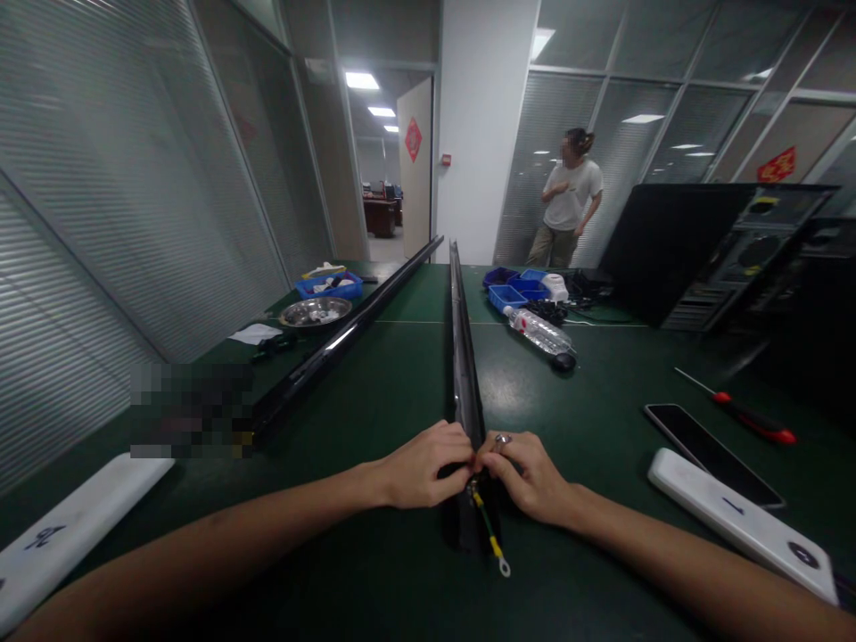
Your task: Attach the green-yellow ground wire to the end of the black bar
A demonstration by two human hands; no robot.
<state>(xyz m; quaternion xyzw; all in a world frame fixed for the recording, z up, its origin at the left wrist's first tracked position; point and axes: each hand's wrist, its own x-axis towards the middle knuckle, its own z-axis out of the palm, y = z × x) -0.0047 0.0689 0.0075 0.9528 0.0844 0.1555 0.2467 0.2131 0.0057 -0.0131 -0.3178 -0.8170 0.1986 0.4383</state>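
Observation:
A long black metal channel runs away from me across the green table. Over its near end my left hand and my right hand meet, fingers closed in a pinch. A ring shows on a finger of the right one. Just below the fingertips, a short green-and-yellow wire with a ring terminal lies toward me. Its upper end runs up to my fingertips, and whatever they pinch is hidden. Further left lies a second long black channel, apart from both hands.
White numbered devices lie at left and right. Rightward are a phone, a screwdriver, a plastic bottle, blue bins and computer cases. A metal bowl sits left. A person stands behind the table.

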